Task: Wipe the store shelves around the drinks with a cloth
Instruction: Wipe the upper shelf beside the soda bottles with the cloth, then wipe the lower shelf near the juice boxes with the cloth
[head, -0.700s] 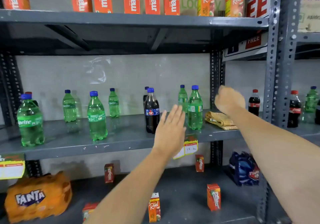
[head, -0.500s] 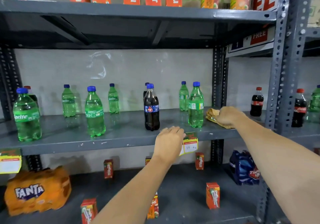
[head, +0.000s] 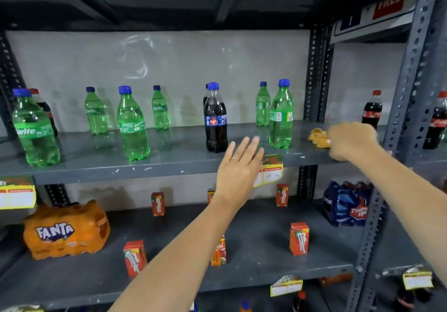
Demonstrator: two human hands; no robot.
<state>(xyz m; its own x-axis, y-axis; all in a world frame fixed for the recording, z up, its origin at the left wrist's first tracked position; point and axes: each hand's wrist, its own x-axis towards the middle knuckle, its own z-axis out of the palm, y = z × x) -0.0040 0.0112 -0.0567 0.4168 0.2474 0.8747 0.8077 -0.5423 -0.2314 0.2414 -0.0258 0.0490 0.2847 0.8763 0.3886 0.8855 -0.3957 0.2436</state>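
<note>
Spanning the frame, grey painted-metal shelf (head: 169, 159) has bare room between bottles. Green plastic Sprite bottle (head: 281, 114) stands just left of crumpled yellow cloth (head: 317, 137) at the right end. Right hand (head: 352, 141) clamped on cloth; left hand (head: 239, 169) flat, fingers spread, at front edge.

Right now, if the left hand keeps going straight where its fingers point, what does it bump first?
Probably the green bottle; the left hand points up-right between it and the dark cola bottle. Depth is unclear.

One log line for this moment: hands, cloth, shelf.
right hand: on yellow cloth | left hand: open, empty, before shelf | bottles: upright
</note>
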